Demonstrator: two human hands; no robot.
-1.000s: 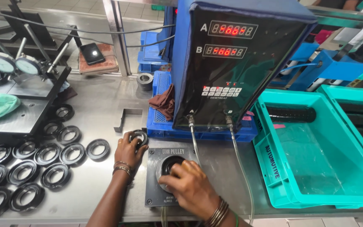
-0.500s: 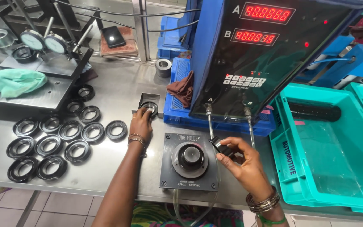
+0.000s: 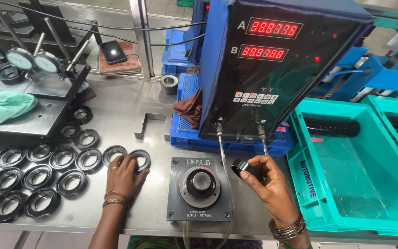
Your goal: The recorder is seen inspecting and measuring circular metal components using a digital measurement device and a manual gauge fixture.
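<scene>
Right hand (image 3: 266,182) grips small black ring (image 3: 240,167) beside gauge fixture (image 3: 200,189); left hand (image 3: 125,174) rests flat on ring (image 3: 140,159) ending the rows; teal crate (image 3: 346,184) to the right.

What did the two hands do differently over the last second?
The right hand lifted a black ring off the gauge fixture and now holds it to the fixture's right. The left hand came back from the far side of the table to a ring at the end of the laid-out rows. The readout box and teal crate stayed put.
</scene>
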